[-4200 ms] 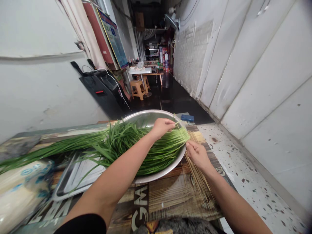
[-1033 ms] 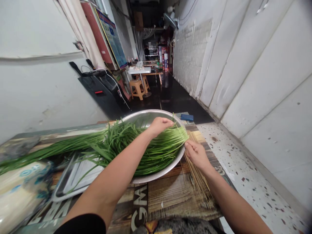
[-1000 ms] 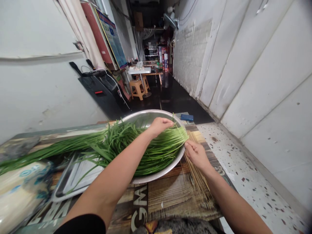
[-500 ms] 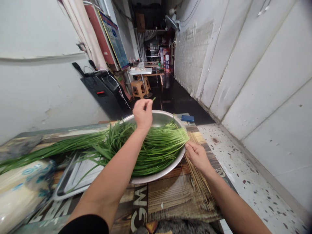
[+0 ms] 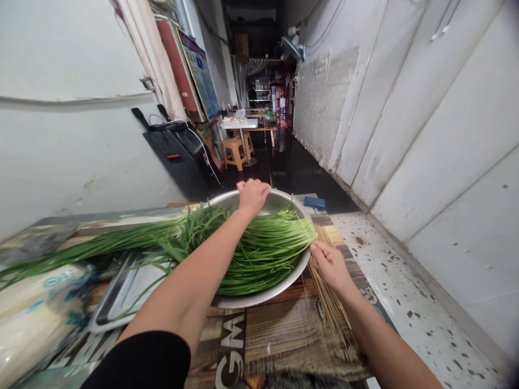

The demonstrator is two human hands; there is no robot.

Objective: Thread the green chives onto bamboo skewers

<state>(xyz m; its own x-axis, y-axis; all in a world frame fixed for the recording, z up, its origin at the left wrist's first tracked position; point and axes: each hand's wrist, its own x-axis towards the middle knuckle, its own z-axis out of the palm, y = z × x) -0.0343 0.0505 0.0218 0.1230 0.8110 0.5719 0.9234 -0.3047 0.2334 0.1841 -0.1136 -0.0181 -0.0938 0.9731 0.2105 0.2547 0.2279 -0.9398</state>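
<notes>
A large metal basin (image 5: 270, 298) on the table holds a thick heap of garlic chives (image 5: 265, 251), their pale cut ends fanned toward the right rim. My left hand (image 5: 253, 195) is closed at the basin's far rim, knuckles up; its fingertips are hidden, so whether it holds a scrap or the rim cannot be made out. At the right rim, my right hand (image 5: 330, 265) is pinched closed beside the lowest pale chive ends. What lies between its finger and thumb is too small to tell. Thin bamboo skewers (image 5: 330, 308) lie spread beneath and beside the right hand.
More long chives (image 5: 101, 241) stretch left across the table. A metal tray (image 5: 109, 316) and a plastic-wrapped pale package (image 5: 40, 308) lie at left. A blue box (image 5: 314, 202) sits at the table's far edge. Stools (image 5: 234, 153) and a white table (image 5: 239, 123) stand farther back.
My left hand has dropped slightly and moved right to the far rim; the short green piece it pinched no longer shows. My right hand stays at the right rim. The view has shifted slightly.
</notes>
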